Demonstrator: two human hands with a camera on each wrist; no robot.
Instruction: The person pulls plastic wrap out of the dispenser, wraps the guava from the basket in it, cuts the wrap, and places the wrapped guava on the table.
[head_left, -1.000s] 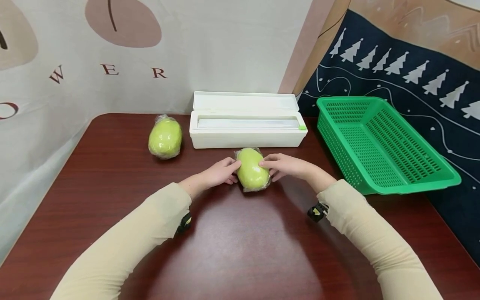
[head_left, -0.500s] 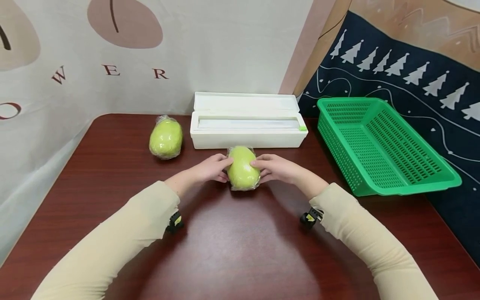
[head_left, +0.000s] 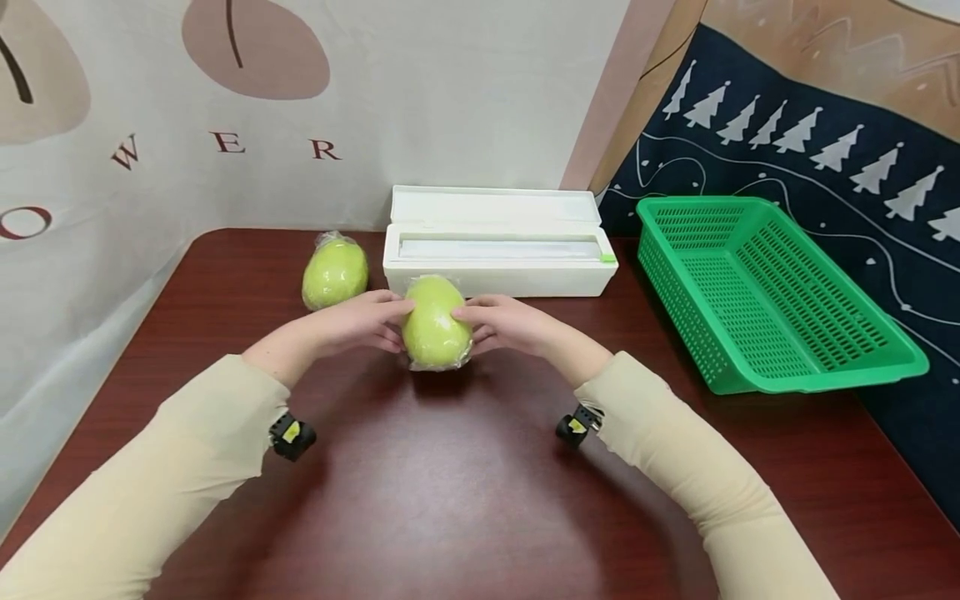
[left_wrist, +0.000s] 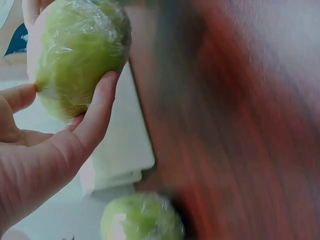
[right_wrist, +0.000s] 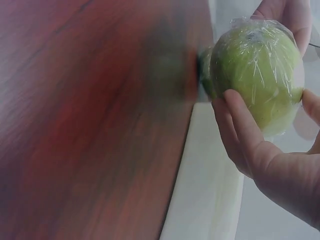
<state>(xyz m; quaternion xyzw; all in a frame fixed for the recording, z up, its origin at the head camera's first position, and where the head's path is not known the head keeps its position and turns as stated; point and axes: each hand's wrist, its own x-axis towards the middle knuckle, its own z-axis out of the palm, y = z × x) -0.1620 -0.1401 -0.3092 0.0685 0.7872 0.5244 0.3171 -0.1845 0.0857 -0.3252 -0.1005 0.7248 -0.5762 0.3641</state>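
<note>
A yellow-green, rounded fruit [head_left: 437, 325] wrapped in clear plastic film is held between both hands, close in front of the white box. My left hand [head_left: 348, 322] grips its left side, with thumb and fingers spread round it in the left wrist view. On the opposite side my right hand [head_left: 517, 327] grips it the same way, its fingers [right_wrist: 242, 117] curving under the fruit in the right wrist view. A dark shadow lies on the table just below the fruit. Behind my left hand sits a second wrapped fruit [head_left: 335, 271].
A long white cling film dispenser [head_left: 498, 280] stands at the back with its lid raised. To the right, a green perforated basket [head_left: 840, 382] lies at the table's edge. Patterned cloths hang behind the dark red-brown table [head_left: 450, 500].
Both hands have carried the wrapped fruit leftward and slightly up, toward the second fruit. The second fruit, the dispenser and the basket have stayed in place.
</note>
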